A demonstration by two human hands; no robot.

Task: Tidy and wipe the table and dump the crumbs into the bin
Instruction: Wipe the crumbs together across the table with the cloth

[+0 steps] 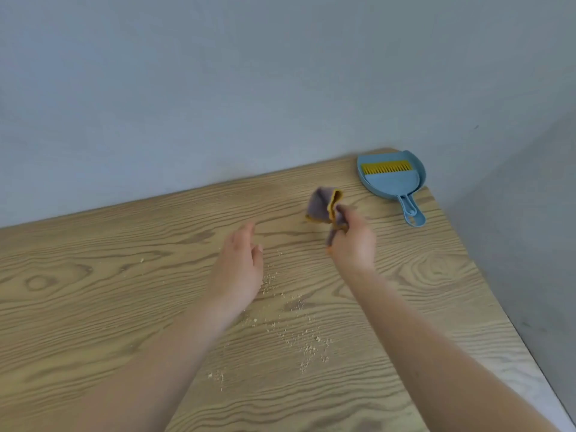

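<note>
Now right hand point(353, 241) pinches cloth point(324, 205) — apparently off table point(93, 291); left hand point(241, 263) fingers relaxed.

Part of the cloth point(322, 205) is hidden inside the right hand point(353, 241), and both are a bit smeared by blur. The tabletop point(93, 275) gets cut off at the left and bottom edges, forearms too. The brush point(386, 167) bristles are too small to be made out.

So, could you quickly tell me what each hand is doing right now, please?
Left hand: open, fingers relaxed, holding nothing, above the table.
Right hand: closed on the cloth, pinching it up off the table.
</note>
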